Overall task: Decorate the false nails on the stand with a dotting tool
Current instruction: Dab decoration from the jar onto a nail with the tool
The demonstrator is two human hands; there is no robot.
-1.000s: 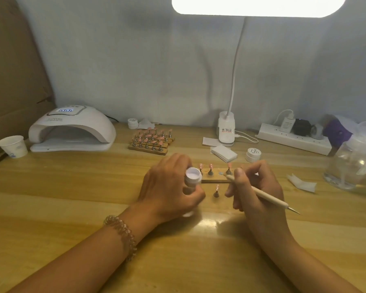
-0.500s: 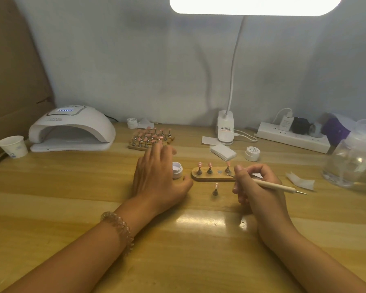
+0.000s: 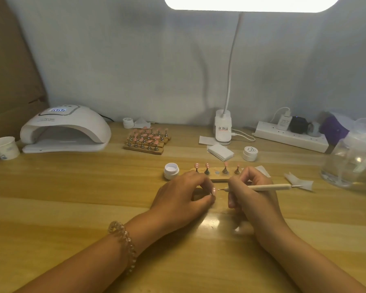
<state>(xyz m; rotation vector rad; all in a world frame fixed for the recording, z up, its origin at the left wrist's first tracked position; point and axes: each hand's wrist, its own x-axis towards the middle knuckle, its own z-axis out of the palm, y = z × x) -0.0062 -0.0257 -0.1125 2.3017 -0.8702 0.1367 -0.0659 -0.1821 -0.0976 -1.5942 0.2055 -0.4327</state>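
left hand point(image 3: 184, 195): pinches one pink false nail point(image 3: 214, 190) between thumb and fingertips, in front of the stand. Other fingers curled, heel of the hand low over the bench point(image 3: 72, 197). Whatever carries the nail is hidden under the fingers.
right hand point(image 3: 251, 197): pen grip on the dotting tool point(image 3: 268, 187), fingers curled round the front end of the wooden handle.
tool axis: long axis runs left-right, near level in the picture, roughly parallel to the stand's long side.
tool pointing: working metal tip points to the person's left, straight at the held nail. Tip sits just at the nail face; can't tell if it touches. Second metal tip sticks out past the hand to the right.
stand point(image 3: 219, 179): wooden strip lying flat, long axis left-right, just behind both hands, partly hidden by them.
nails on stand point(image 3: 226, 164): four pink nails upright on small pegs, two left, two right. One bare round spot between the pairs.
open jar point(image 3: 171, 170): white, lid off, just beside the stand's left end.
closed jar point(image 3: 250, 153): white, behind the stand's right end.
spare stands point(image 3: 147, 140): stacked wooden strips with pink nails, well behind and to the left.
curing lamp point(image 3: 66, 127): white, far left, display lit.
bracelet point(image 3: 123, 240): coiled band on the left wrist.
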